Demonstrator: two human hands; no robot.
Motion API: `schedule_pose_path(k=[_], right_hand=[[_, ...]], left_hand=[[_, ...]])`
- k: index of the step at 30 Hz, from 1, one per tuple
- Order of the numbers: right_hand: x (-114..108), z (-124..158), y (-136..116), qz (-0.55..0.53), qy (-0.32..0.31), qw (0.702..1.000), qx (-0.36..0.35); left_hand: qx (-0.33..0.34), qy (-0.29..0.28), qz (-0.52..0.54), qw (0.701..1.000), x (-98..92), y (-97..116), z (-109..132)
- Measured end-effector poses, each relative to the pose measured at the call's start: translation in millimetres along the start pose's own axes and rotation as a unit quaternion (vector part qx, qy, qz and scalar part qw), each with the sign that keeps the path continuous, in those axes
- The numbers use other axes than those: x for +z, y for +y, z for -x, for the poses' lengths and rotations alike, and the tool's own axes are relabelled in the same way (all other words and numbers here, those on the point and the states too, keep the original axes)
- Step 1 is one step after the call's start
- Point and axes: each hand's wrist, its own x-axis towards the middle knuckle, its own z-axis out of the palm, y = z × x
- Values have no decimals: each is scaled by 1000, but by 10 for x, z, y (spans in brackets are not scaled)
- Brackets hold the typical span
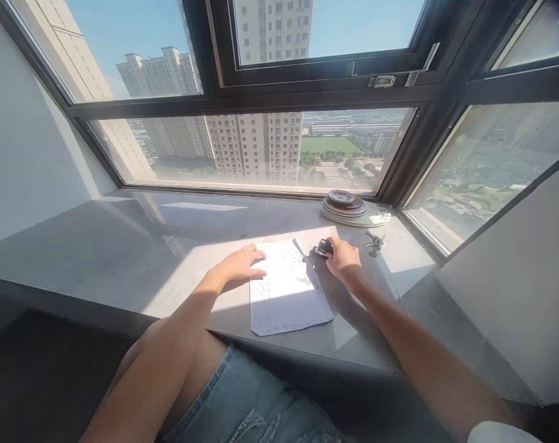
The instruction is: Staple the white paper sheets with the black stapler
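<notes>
A stack of white paper sheets [284,304] with printed marks lies on the sill in front of me. My left hand [242,263] rests at its upper left edge, thumb and fingers apart, fingertips touching the sheets. To the right of the paper, my right hand [343,255] closes around a small black and silver object [324,247]. My fingers partly cover that object, and its exact kind is unclear. A thin grey stick-like item [302,251] lies slantwise across the paper's upper right edge, close to my right hand.
Beyond my right hand, a bunch of keys [375,241] lies on the pale sill [205,215]. A pile of round, flat, white and brown items [348,208] stands near the window corner. Dark window frames [261,104] bound the back, and white walls [514,289] the sides.
</notes>
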Motion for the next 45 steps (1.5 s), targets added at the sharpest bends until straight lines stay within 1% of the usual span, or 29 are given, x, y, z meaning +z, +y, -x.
schedule_pose_path(k=[2, 4, 5, 9, 11, 13, 18, 23, 27, 32, 36, 42, 45], right_hand=[[7, -11, 3, 15, -22, 1000, 5], [11, -12, -2, 7, -15, 1000, -7], [10, -13, -5, -2, -6, 1000, -15], [-11, -24, -14, -52, 19, 998, -18], [-31, -27, -24, -71, 21, 997, -6], [-58, -21, -46, -81, 15, 997, 7], [-116, 21, -148, -52, -23, 998, 29], [-139, 75, -253, -14, -55, 998, 23], [-156, 109, -284, -16, -64, 997, 35], [-157, 116, -282, -14, -62, 998, 23], [-140, 121, -304, -17, -80, 997, 16], [-109, 158, -349, 9, -90, 996, 11], [-105, 171, -362, 27, -80, 996, 11]], left_hand=[[26, 45, -7, 999, 84, 73, -70], [58, 82, -9, 995, 213, 200, -142], [79, 86, -8, 993, 289, 277, -174], [173, 58, -4, 983, 598, 558, -259], [194, 41, -11, 980, 708, 635, -279], [195, 29, -21, 980, 768, 663, -289], [182, 20, -36, 982, 766, 634, -287], [193, 50, -45, 979, 767, 653, -289], [211, 53, -59, 974, 783, 703, -292], [292, 48, -74, 952, 778, 750, -278], [293, 50, -69, 952, 771, 764, -276], [303, 19, -65, 951, 711, 780, -262], [300, 10, -53, 952, 716, 759, -269]])
